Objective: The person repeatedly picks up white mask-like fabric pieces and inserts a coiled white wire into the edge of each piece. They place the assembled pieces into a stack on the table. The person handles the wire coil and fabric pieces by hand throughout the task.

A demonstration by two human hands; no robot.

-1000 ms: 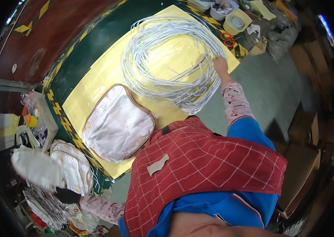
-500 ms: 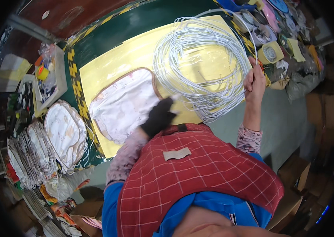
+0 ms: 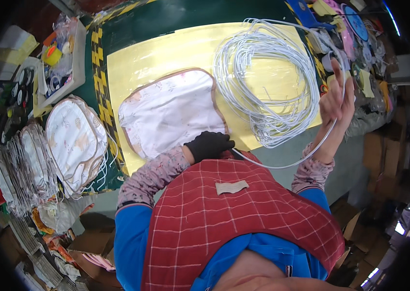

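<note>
A white printed fabric piece with brown binding lies flat in front of me, left of a big loose coil of white wire. My left hand, in a black glove, is closed at the fabric's near right corner. One end of a single white wire meets its fingertips; the exact grip there is hidden. That wire bows toward my apron and up to my bare right hand, raised right of the coil. There the fingers are loosely curled about the wire, one pointing up. Beyond the hand the wire runs back over the coil.
A yellow sheet covers the green table, edged with black-and-yellow tape. At left stand a white bin of supplies and a stack of similar fabric pieces with wires sticking out. Tubs and clutter crowd the right.
My left hand has settled at the fabric's corner with the wire end at its fingertips. My right hand has risen to the right, and the wire now bows between both hands.
</note>
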